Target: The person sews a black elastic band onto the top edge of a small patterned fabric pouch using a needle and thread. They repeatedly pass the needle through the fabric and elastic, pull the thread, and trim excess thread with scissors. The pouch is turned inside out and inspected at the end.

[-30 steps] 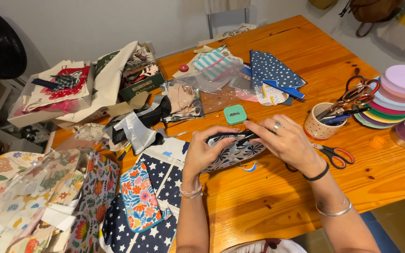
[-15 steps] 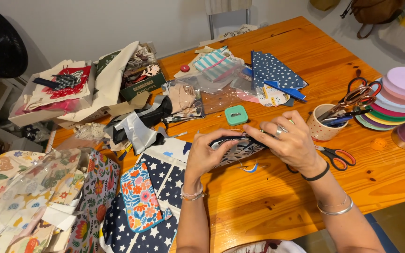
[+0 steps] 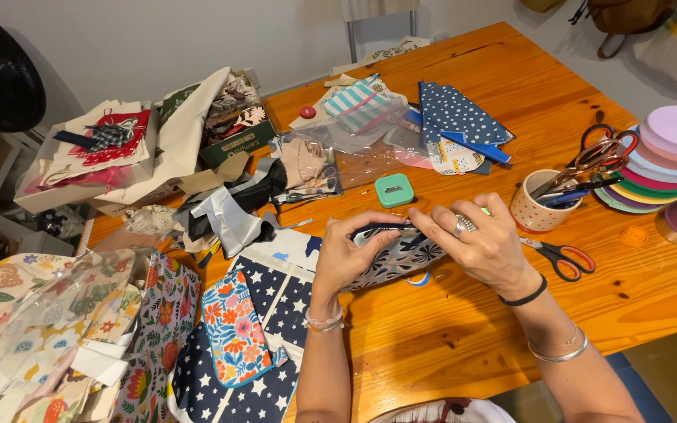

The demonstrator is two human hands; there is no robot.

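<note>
Grip: my left hand [image 3: 348, 254] and right hand [image 3: 479, 247] pinch the patterned pouch [image 3: 398, 257] at mid-table.
Obstructions: green tin [image 3: 394, 189] just behind; scissors [image 3: 558, 255] beside my right wrist.
Room: bare table [image 3: 464, 329] toward me.

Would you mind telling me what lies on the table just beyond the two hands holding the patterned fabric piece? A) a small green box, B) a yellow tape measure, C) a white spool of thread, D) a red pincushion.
A: a small green box sits on the table just beyond the left hand and right hand, which both grip the patterned fabric piece.
</note>
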